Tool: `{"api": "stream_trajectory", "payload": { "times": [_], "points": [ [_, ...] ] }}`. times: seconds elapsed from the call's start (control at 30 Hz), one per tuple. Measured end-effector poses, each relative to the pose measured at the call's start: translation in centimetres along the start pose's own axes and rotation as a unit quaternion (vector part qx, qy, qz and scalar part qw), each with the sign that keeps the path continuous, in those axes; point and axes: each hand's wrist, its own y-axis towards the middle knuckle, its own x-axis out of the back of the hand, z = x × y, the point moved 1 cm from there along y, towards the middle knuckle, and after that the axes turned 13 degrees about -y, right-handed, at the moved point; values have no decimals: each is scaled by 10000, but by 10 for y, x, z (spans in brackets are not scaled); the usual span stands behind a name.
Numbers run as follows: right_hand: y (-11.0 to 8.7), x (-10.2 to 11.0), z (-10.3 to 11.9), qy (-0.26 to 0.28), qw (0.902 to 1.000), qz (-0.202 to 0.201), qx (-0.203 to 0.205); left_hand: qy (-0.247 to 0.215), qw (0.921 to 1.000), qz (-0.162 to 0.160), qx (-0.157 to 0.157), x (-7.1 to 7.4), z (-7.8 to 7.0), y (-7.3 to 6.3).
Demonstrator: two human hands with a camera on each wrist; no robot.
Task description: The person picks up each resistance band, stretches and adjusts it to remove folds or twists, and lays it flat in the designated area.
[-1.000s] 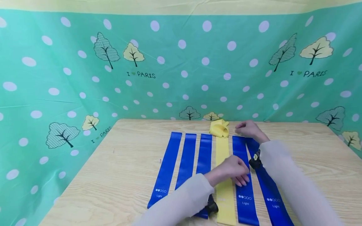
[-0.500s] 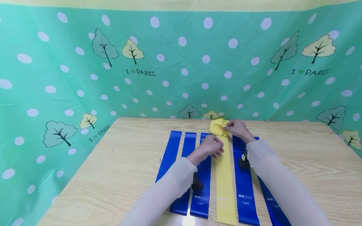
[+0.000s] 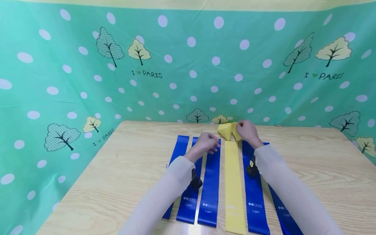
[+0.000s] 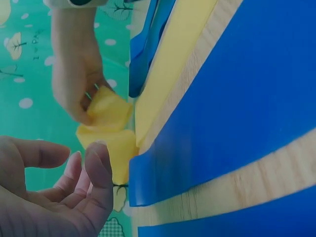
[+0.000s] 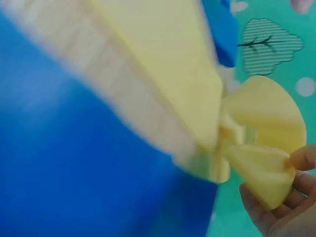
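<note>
Flat yellow and blue resistance bands lie side by side on the table. A gathered yellow resistance band (image 3: pixel 224 130) sits at the far end of the flat yellow strip (image 3: pixel 234 186); whether the two are joined I cannot tell. My right hand (image 3: pixel 248 132) pinches the gathered band's right side between thumb and fingers, and its folded loops (image 5: pixel 266 108) show in the right wrist view. My left hand (image 3: pixel 205 143) hovers above the far ends of the blue bands (image 3: pixel 211 186) left of the yellow strip. Its fingers (image 4: pixel 101 173) are loosely bent around nothing, apart from the yellow loops.
Another blue band (image 3: pixel 255 199) lies right of the yellow strip, with a further blue one (image 3: pixel 286 212) partly under the right sleeve. Wooden tabletop (image 3: pixel 117 182) extends on both sides. A green dotted cloth (image 3: pixel 176 65) hangs behind the table's far edge.
My right hand has moved left onto the gathered yellow band, taken hold of it and drawn its right side outward. My left hand has moved leftward and away over the blue bands.
</note>
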Motion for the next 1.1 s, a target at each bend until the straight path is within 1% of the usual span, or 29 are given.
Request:
{"api": "stream_trajectory", "payload": {
  "times": [0.07, 0.13, 0.2, 0.23, 0.33, 0.43, 0.47, 0.5, 0.57, 0.63, 0.7, 0.77, 0.83, 0.9, 0.93, 1.0, 1.1],
  "points": [
    [0, 4, 4, 206, 9997, -12, -109, 4, 10000, -47, -17, 1, 0, 1],
    [0, 8, 9, 487, 9982, 83, -338, -36, 10000, -68, -16, 1, -1, 0],
    [-1, 11, 15, 860, 9937, 299, -656, -52, 10000, -39, -18, 0, -1, 1],
    [-2, 12, 18, 1070, 9899, 433, -823, -76, 10000, -11, -11, 0, -1, 1],
    [-4, 11, 25, 1876, 9700, 881, -1267, -199, 9998, 92, 40, -3, 0, 2],
    [-7, 6, 31, 2539, 9474, 1189, -1543, -479, 9986, 166, 180, -6, 1, 3],
    [-9, 5, 33, 2696, 9411, 1278, -1591, -613, 9977, 176, 238, -7, 1, 3],
    [-11, 3, 34, 2764, 9386, 1329, -1583, -749, 9966, 171, 293, -8, 1, 3],
    [-15, 0, 36, 2896, 9343, 1404, -1534, -986, 9944, 158, 354, -10, 1, 2],
    [-19, -2, 37, 2974, 9329, 1428, -1443, -1231, 9916, 129, 368, -10, 2, 2],
    [-23, -5, 37, 3059, 9324, 1365, -1357, -1393, 9897, 102, 318, -11, 3, 2],
    [-27, -7, 38, 3108, 9316, 1291, -1372, -1531, 9879, 44, 240, -11, 4, 1],
    [-31, -9, 39, 3168, 9297, 1266, -1391, -1677, 9857, -108, 149, -11, 5, 2],
    [-35, -11, 41, 3305, 9239, 1321, -1406, -1795, 9833, -306, 63, -12, 7, 2],
    [-36, -12, 41, 3415, 9189, 1385, -1410, -1859, 9817, -412, 16, -13, 7, 2],
    [-39, -15, 42, 3739, 9035, 1528, -1432, -1938, 9793, -567, -98, -14, 8, 2],
    [-42, -16, 42, 4295, 8724, 1743, -1551, -1942, 9791, -577, -197, -16, 9, 0]
  ]
}}
